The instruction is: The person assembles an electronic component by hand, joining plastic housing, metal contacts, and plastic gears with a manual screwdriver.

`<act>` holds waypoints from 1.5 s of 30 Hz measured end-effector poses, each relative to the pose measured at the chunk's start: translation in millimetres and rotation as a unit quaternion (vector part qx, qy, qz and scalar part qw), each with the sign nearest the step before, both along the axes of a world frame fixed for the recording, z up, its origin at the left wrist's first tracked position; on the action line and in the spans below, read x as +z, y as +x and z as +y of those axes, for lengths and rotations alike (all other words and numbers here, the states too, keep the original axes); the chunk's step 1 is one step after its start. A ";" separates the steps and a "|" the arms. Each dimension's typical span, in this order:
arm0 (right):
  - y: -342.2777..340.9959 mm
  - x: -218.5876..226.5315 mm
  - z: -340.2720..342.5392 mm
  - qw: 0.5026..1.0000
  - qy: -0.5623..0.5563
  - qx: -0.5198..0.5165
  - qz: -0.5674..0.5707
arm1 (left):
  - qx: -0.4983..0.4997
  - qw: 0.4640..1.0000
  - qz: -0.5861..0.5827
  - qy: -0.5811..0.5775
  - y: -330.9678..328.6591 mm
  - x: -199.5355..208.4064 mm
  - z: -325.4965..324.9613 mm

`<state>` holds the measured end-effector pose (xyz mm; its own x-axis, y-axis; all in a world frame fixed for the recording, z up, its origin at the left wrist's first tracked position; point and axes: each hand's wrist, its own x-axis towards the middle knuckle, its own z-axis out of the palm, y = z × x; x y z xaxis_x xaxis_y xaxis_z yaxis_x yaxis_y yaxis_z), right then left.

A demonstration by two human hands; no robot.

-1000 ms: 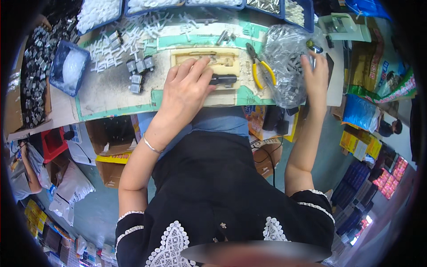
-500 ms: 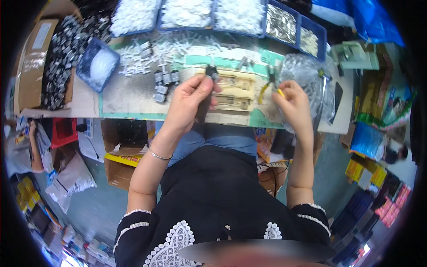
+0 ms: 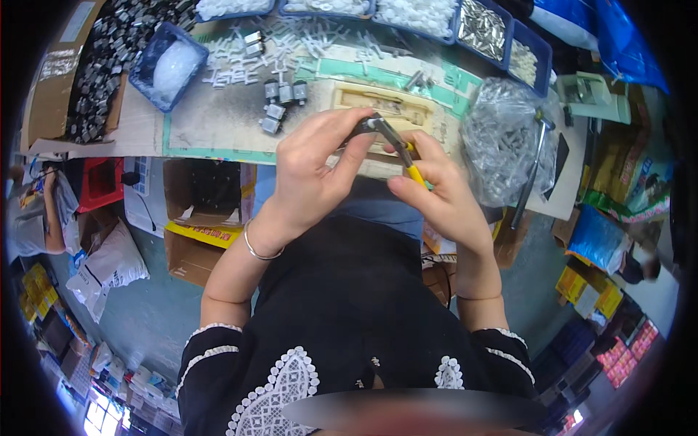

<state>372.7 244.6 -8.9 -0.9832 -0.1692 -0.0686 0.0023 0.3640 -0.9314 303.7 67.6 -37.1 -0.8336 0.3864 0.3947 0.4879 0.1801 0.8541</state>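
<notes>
Above the table's front edge, my left hand point(image 3: 309, 167) is closed on a small black part point(image 3: 355, 131), mostly hidden by the fingers. My right hand point(image 3: 445, 190) grips pliers point(image 3: 416, 175) by their yellow handles. Their metal jaws reach the black part at my left fingertips; whether they bite on it is hard to see. Just beyond both hands lies a cream-coloured moulded fixture point(image 3: 346, 100), partly covered by them. Several small silver-and-black blocks point(image 3: 274, 112) sit to the left of the fixture, near loose white plastic pieces point(image 3: 231, 69).
Blue bins point(image 3: 452, 29) of white and metal parts line the far side. A blue tray point(image 3: 138, 81) and a heap of dark metallic parts point(image 3: 109, 69) are at left. Rightward lie a clear plastic bag point(image 3: 502, 145) and a hammer point(image 3: 534, 163).
My right hand has picked the pliers up from the table and moved left. Their jaws now meet the part in my left hand. The view has shifted, with the table higher in the picture.
</notes>
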 end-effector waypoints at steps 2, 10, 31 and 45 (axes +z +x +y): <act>-2.4 1.7 -5.2 1.000 0.021 0.008 0.001 | 0.019 0.997 0.069 -0.007 -1.6 -3.7 -0.9; 5.3 -20.0 -5.6 0.967 0.182 0.031 0.177 | -0.134 0.977 -0.164 -0.021 0.9 3.2 -25.6; -93.1 7.6 91.6 0.859 0.479 -0.130 0.125 | -0.078 0.613 -0.189 -0.763 7.0 -278.4 -292.9; -360.9 -54.9 160.9 0.860 0.448 -0.177 0.167 | -0.026 0.810 -0.080 -0.581 8.3 -151.6 -192.0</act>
<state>11.8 405.6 -63.8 -0.9524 0.1186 0.2808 0.0476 0.9678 -0.2471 312.0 -124.4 -188.7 -0.8094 0.4548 -0.3717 0.4196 0.8905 0.1759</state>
